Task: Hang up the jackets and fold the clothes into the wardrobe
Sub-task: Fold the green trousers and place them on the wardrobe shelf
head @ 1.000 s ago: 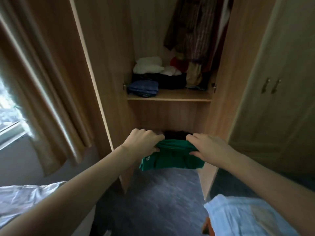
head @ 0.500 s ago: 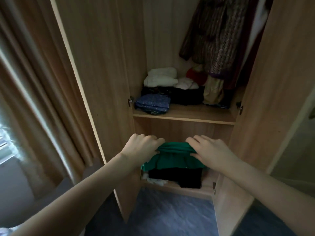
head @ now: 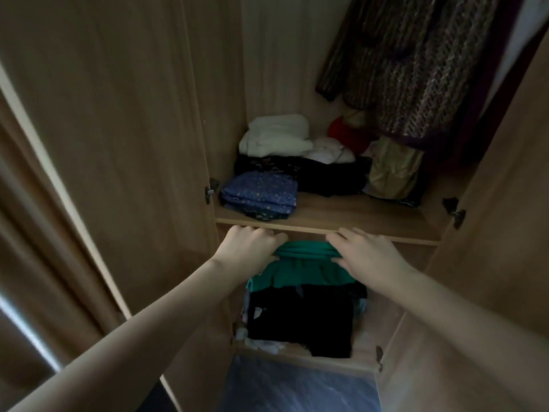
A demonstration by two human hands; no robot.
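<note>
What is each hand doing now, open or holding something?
Left hand: holds the left end of the folded green garment.
Right hand: holds the right end of the same garment.

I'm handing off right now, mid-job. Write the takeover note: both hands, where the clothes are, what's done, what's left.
Left hand and right hand each grip an end of the folded green garment, held in front of the lower compartment, just under the wooden shelf.
Below it, a black folded garment tops the lower stack.
On the shelf: a blue patterned folded cloth, white folded items, dark clothes behind.
A brown knitted jacket hangs top right.
Done: those items stored.
Left: set the green garment down, probably on the black stack; whether more clothes wait is out of view.
</note>
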